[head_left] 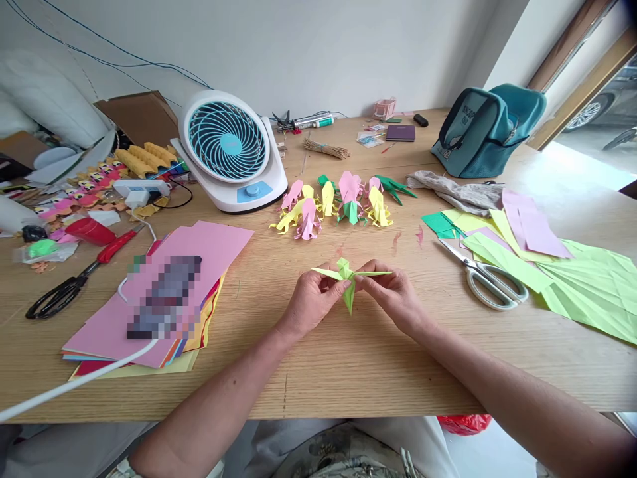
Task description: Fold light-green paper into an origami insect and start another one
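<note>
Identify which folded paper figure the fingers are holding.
The light-green figure, held by the left hand and right hand; the other folded figures, pink, yellow and darker green, sit grouped farther back.

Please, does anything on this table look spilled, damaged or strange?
Yes: reddish smudges mark the wooden table between the folded paper figures and the right hand. They look odd against the pale wood; their cause is unclear.

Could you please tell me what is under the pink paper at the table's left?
Under the pink paper, edges of a red sheet, a blue sheet and a pale yellow sheet show, among others; anything fully covered cannot be seen.
</note>
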The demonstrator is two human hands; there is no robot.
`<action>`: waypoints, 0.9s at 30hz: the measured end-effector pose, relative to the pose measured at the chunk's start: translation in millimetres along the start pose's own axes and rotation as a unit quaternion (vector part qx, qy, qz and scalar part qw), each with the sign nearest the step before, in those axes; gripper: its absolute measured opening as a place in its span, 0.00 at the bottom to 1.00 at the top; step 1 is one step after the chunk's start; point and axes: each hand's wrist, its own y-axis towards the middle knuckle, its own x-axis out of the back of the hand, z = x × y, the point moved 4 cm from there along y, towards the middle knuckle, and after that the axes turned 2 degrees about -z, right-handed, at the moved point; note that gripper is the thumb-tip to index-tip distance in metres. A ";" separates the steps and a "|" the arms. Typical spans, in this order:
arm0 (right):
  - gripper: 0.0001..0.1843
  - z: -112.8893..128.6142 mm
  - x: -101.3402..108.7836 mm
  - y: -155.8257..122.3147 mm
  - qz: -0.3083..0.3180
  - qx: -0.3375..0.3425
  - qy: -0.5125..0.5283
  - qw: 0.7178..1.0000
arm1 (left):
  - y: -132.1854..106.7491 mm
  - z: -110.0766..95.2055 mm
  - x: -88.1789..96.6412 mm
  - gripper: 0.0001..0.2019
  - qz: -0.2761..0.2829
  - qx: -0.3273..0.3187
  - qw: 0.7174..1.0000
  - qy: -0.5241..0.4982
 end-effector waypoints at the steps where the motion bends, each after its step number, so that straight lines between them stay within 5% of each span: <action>1: 0.16 0.8 0.3 0.0 0.003 0.002 0.002 1.000 | 0.3 -0.6 0.5 0.11 0.000 -0.004 1.000 0.001; 11: 0.18 3.2 1.6 1.2 0.026 0.017 -0.004 0.999 | 1.0 -6.2 2.6 0.12 0.022 -0.007 0.999 -0.036; 20: 0.15 3.7 0.1 1.9 0.014 0.028 0.016 0.999 | 3.2 8.7 -0.5 0.17 0.009 0.095 0.984 -0.149; 27: 0.12 9.0 -1.6 -0.8 0.074 0.051 0.039 0.995 | 1.2 2.5 2.1 0.15 0.037 0.153 0.963 -0.220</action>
